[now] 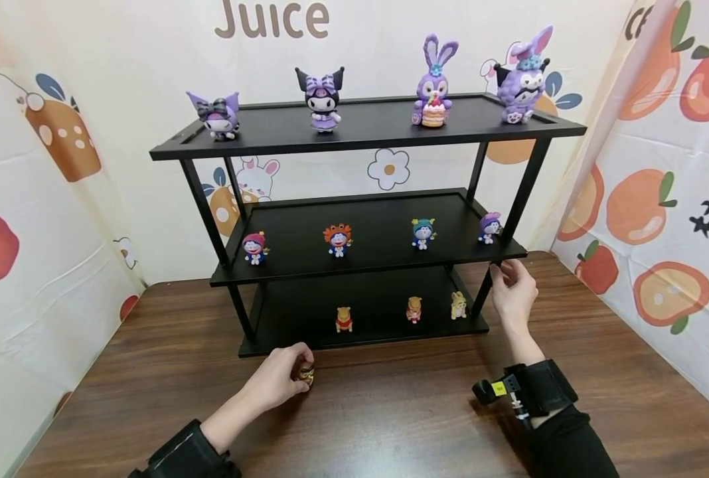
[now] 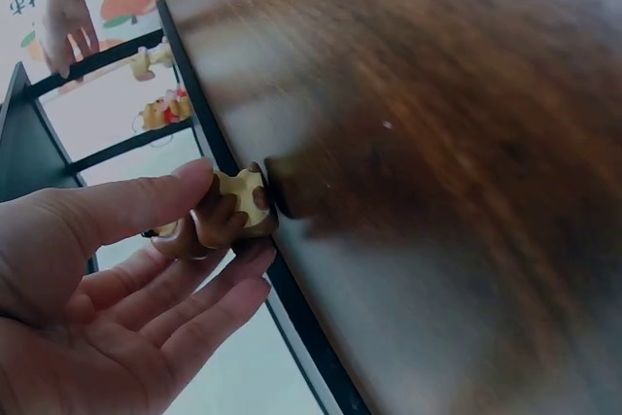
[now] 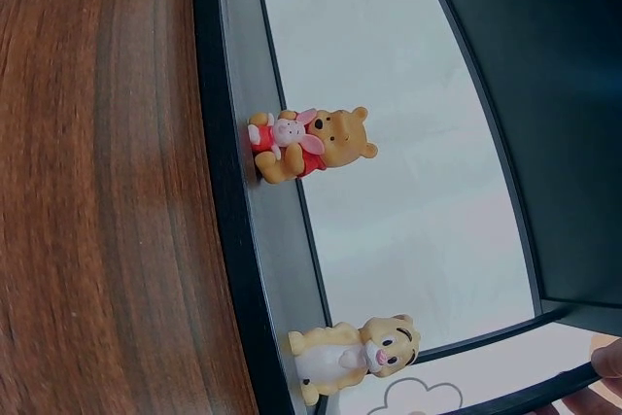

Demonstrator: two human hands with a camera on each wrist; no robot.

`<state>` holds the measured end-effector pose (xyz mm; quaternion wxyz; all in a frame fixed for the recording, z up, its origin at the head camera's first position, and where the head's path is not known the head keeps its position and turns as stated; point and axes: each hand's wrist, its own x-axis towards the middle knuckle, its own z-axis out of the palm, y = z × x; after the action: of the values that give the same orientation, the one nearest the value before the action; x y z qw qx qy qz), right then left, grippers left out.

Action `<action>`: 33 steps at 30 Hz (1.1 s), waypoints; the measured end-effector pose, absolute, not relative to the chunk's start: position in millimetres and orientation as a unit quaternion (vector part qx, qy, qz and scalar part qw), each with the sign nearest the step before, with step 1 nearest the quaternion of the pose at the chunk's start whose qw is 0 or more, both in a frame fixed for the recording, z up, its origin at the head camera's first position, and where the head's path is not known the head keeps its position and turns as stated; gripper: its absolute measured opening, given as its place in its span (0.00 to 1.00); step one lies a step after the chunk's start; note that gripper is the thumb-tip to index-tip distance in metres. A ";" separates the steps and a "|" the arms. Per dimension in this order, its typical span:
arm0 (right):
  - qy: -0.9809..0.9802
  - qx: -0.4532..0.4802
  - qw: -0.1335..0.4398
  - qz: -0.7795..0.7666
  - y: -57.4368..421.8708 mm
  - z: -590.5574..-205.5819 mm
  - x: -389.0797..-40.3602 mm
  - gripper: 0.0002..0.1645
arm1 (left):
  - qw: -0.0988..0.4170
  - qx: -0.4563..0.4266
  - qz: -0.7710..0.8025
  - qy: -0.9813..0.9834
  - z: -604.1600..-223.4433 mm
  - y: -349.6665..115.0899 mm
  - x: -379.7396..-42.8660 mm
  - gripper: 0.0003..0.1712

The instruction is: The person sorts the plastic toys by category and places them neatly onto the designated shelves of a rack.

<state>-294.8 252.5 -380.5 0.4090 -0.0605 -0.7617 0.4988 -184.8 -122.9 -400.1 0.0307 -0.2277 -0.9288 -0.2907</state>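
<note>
Between thumb and fingers, my left hand (image 1: 279, 377) pinches a small brown and yellow figurine (image 2: 233, 209), just in front of the bottom shelf's front edge; the fingers hide part of it. My right hand (image 1: 514, 292) grips the right front post (image 1: 482, 292) of a black three-tier display shelf (image 1: 354, 269), just under the middle tier. On the bottom tier stand a bear figurine in red (image 1: 344, 320), a bear figurine holding a pink piglet (image 3: 330, 138), and a pale yellow rabbit-like figurine (image 3: 355, 357) nearest the right hand.
Several blue and white cat figurines in hats, one with an orange crab hat (image 1: 337, 240), line the middle tier. Purple figurines, one a bunny with a cake (image 1: 433, 86), stand on top. Fruit-printed cloth (image 1: 647, 219) hangs behind and beside the wooden table (image 1: 390, 411).
</note>
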 end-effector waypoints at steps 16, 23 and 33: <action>-0.755 -0.050 0.421 0.500 255.1 -381.5 -294.9 0.11 | 0.070 -0.211 -0.252 -0.942 -403.9 -127.0 -177.6 0.20; -0.758 -0.051 0.419 0.498 255.1 -382.1 -295.0 0.12 | 0.091 -0.182 -0.247 -0.947 -407.0 -125.1 -175.3 0.22; -0.762 -0.057 0.414 0.495 252.9 -381.5 -294.6 0.11 | 0.120 -0.175 -0.242 -0.947 -404.1 -126.4 -177.2 0.15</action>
<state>-294.6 252.9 -381.5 0.4141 -0.0571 -0.7618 0.4948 -177.2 -126.4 -404.1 0.1204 -0.1750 -0.9469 -0.2415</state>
